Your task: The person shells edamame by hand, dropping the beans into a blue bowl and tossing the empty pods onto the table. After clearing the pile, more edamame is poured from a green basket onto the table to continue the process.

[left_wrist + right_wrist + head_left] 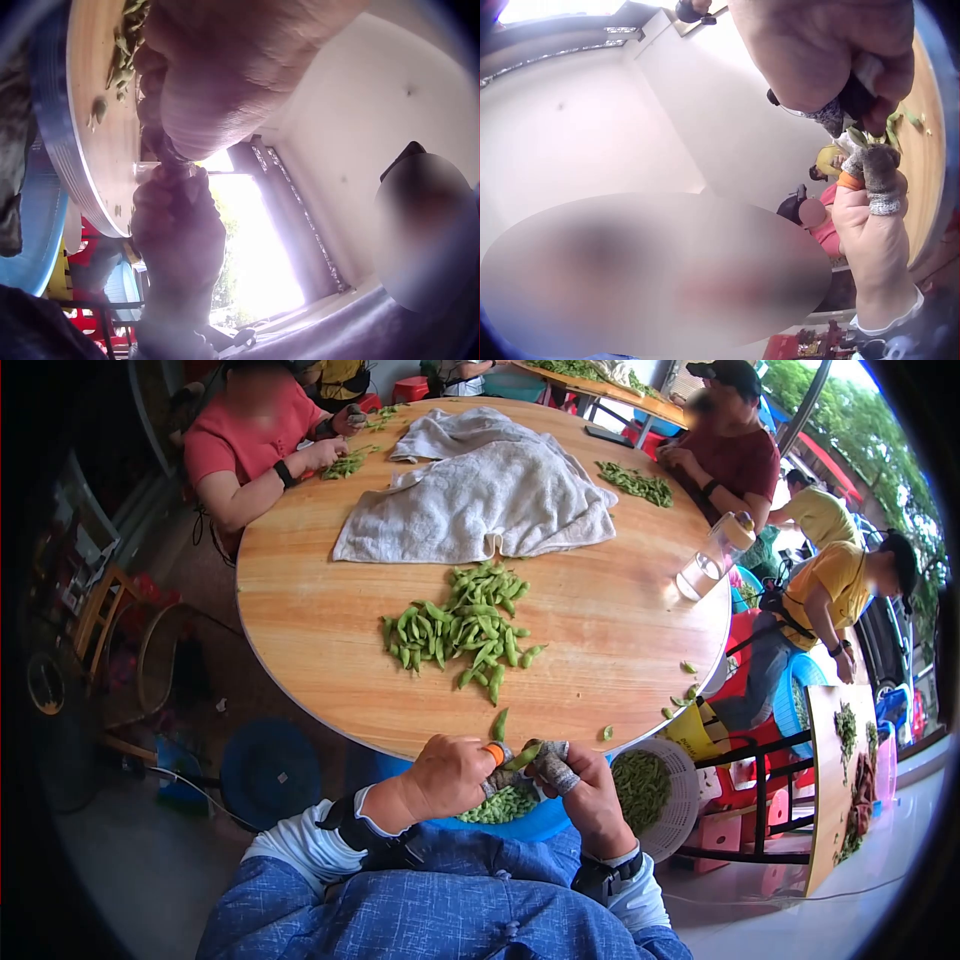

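Observation:
A green soybean pod point(522, 757) is held between my two hands just off the table's near edge. My left hand point(445, 775) pinches its left end; grey finger covers and an orange band point(495, 753) sit on those fingers. On the other side my right hand point(595, 800), also in grey finger covers, grips the pod's right end. The right wrist view shows the covered fingertips of both hands meeting at the pod. Below the hands, a blue basin point(548, 822) holds shelled green beans point(500, 806). One loose pod point(500, 724) lies just beyond my left hand.
A pile of pods point(460, 625) lies on the round wooden table point(300, 610), before a crumpled grey cloth point(480, 500). A clear bottle point(705, 565) stands right. A white basket point(685, 800) of pods is by my right side. People sit at the table's far left and far right.

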`<state>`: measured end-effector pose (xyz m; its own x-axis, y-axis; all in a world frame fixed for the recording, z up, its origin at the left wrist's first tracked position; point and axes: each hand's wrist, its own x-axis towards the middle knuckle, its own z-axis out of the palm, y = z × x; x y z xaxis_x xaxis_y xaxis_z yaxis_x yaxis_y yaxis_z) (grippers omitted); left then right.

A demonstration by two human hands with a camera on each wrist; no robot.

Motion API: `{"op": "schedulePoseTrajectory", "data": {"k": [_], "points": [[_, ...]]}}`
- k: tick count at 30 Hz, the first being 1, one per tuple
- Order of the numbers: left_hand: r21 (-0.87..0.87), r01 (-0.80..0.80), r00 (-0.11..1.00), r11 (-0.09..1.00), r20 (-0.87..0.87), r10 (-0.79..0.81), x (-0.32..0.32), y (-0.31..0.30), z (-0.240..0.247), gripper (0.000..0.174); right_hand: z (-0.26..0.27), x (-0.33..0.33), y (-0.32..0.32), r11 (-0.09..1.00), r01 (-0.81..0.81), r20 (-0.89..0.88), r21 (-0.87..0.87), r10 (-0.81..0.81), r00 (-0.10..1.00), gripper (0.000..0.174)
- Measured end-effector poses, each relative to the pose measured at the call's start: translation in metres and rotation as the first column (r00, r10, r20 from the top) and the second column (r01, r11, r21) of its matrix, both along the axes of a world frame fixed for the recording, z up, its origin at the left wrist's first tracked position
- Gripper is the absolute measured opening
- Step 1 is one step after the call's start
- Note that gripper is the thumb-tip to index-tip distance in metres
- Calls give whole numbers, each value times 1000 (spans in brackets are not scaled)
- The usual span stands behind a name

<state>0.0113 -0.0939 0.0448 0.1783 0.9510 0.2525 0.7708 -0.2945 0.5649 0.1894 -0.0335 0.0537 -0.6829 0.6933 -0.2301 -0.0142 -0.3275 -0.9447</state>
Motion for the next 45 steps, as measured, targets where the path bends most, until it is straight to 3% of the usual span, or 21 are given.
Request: {"op": "schedulePoseTrajectory", "data": {"k": [11, 15, 17, 20, 23, 26, 29, 32, 35, 38, 41, 44, 45], "points": [[75, 48, 985, 996, -167, -35, 3, -6, -5, 25, -22, -4, -3, 992, 123, 11, 12, -123, 992, 17], [9, 46, 972, 999, 232, -47, 2, -3, -24, 23, -28, -8, -4, 989, 124, -144, -86, -135, 980, 19], [-47, 139, 854, 989, 512, -96, 2, -3, -28, 19, -38, -6, -3, 989, 93, -244, -112, -119, 963, 21], [-113, 126, 746, 986, 666, -19, 5, -3, -33, 9, -46, -10, -6, 977, 108, -349, -183, -167, 922, 24], [-354, 209, 301, 912, 910, 284, 9, -6, -49, 10, -54, -14, -4, 976, 5, -508, -220, -119, 853, 24], [-294, 468, -13, 834, 941, 339, 0, -1, -52, 8, -54, -13, -4, 982, 100, -349, -157, -150, 925, 24], [-307, 166, 530, 937, 829, 177, 5, 1, -27, 8, -42, -10, -2, 995, 99, -184, -13, -100, 978, 19], [-108, 30, 831, 994, 555, 36, 6, 3, -28, 15, -39, -12, -5, 997, 64, -148, 51, -56, 987, 18], [-119, 184, 776, 976, 627, -70, -1, 3, -29, 15, -39, -4, -3, 998, -34, -249, 51, 45, 968, 16], [-276, 280, 707, 919, 707, -3, -6, 2, -30, 19, -40, -3, -5, 997, -82, -238, -1, 80, 968, 16], [-347, 186, 713, 919, 691, 116, 5, -9, -24, 15, -40, -5, -6, 998, -9, -141, 65, 18, 990, 15], [-213, 39, 900, 976, 432, 58, 8, -8, -26, 12, -35, -5, -6, 991, -34, -94, 133, 47, 995, 15], [-166, 81, 853, 983, 521, 18, 9, -6, -28, 12, -36, -5, -5, 991, -42, -114, 130, 57, 992, 15]]}}
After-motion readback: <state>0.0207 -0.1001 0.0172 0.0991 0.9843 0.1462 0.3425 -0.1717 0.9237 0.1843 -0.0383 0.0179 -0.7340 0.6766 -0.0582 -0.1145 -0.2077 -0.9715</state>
